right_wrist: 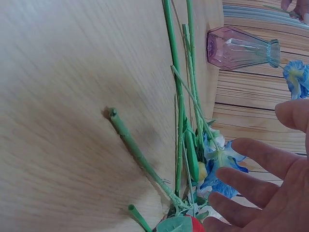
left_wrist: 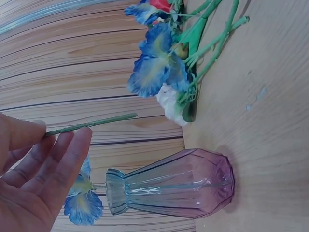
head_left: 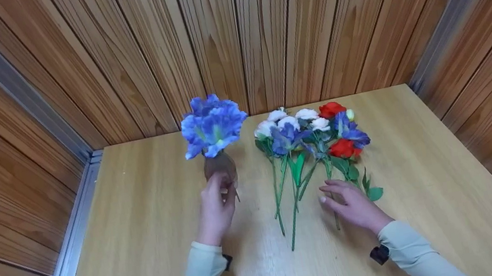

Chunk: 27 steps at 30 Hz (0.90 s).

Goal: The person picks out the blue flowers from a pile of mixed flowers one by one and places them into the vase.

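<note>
The person's left hand (head_left: 215, 209) is in the air over the pale tan wooden table (head_left: 142, 233), its thumb and fingers pinching a thin green plastic-looking stem (left_wrist: 104, 122). A pinch seems enough, because the stem is so skinny. The cut end sticks out past the fingers and points down, which keeps the flower head up; that head seems to be the big frilly blue cloth-looking flower (head_left: 216, 135) in the head view. Next comes the tall glass vase with flat sides, blue-green at the neck and pinky purple at the bottom (left_wrist: 169, 188). It stands upright on its own, likely steady because its low part is wide. Another frilly blue flower with a yellow middle (left_wrist: 84, 205) pokes out of the top, its stem inside the neck, so the glass props it up. To the right, more flowers lie on the table: puffy white roses (head_left: 266, 129), floppy blue and purple irises (head_left: 288, 138) and round red roses (head_left: 342, 148). Most of their long stems point toward the person, maybe so they are easy to grab. Last is the right hand (head_left: 353, 205), fingers spread wide and holding nothing. It is near the stems, but I cannot tell if it touches any.
</note>
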Each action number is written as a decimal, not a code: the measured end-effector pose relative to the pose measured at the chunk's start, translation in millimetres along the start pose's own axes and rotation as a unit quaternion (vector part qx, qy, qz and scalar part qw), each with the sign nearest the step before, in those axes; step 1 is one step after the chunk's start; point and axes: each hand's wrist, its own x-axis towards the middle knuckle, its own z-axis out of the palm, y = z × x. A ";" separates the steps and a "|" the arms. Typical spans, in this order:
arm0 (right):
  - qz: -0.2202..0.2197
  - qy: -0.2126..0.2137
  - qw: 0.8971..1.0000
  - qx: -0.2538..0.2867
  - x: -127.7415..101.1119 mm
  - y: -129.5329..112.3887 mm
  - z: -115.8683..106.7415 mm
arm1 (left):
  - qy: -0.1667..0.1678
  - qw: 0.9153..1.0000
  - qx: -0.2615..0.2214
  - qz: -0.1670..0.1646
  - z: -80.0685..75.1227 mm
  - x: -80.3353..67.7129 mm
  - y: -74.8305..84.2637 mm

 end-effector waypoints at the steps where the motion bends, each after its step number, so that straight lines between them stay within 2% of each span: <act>1: 0.002 -0.001 1.000 0.001 -0.2 -0.1 -0.2 | 0.001 1.000 0.001 0.001 -0.4 1.3 -0.3; 10: 0.007 -0.004 1.000 0.006 -1.3 2.2 -1.3 | 0.011 1.000 0.012 0.010 -6.1 13.9 -4.9; 21: 0.010 0.000 1.000 0.007 -1.6 5.1 -1.1 | 0.047 0.999 0.010 0.020 -23.1 36.3 -9.7; 27: 0.009 0.003 1.000 0.010 -1.8 4.8 -1.6 | 0.052 0.998 0.017 0.017 -29.8 48.8 -9.6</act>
